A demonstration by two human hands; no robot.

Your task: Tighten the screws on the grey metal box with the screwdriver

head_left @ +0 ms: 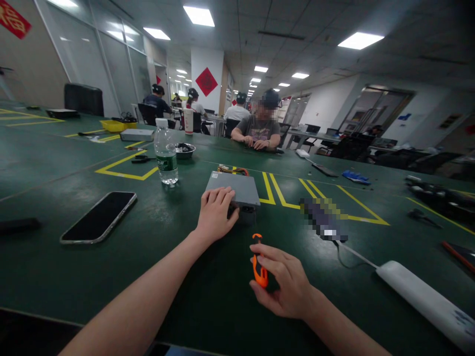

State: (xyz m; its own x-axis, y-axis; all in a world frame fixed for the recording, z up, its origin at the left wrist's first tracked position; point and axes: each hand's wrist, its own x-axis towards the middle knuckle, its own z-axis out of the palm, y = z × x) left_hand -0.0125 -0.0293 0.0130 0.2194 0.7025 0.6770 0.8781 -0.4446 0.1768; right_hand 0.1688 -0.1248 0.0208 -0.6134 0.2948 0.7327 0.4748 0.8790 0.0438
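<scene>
A grey metal computer power supply [237,187] lies on the green table in front of me, its bundle of coloured wires [233,170] at the far side. Over its near left corner rests my left hand [218,212], fingers on the top face and thumb against the near side. My right hand [284,279] is closer to me and to the right. Its thumb and fingers pinch a small orange-and-black tool [260,273], whose exact kind I cannot make out. A gap separates this tool from the power supply.
A water bottle [166,155] stands left of the power supply, behind a phone [99,217]. A metal bowl [184,150] holds dark parts. Rightward lie a blurred-out device [322,217] on a cable and a white power strip [423,296]. A person [260,123] sits opposite.
</scene>
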